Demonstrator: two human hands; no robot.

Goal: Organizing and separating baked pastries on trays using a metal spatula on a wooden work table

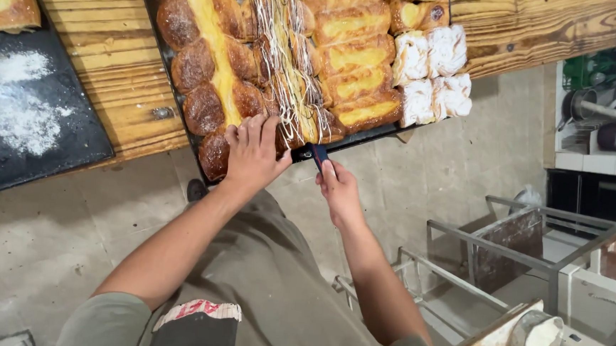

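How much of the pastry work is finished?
Looks done: the pastries on the dark tray are baked golden, some with white drizzle, some sugar-dusted. In hand: the left hand presses on the braided loaf at the tray's near edge, while the right hand holds a small dark tool with a blue and red handle beside it. Left: I can't tell; no cut shows yet.

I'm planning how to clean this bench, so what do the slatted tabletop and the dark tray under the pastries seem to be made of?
The slatted tabletop looks like unpainted wood: visible grain, knots and plank seams. The dark tray holding the pastries is probably thin blackened metal, judging by its slim dark edge, though little of it shows.
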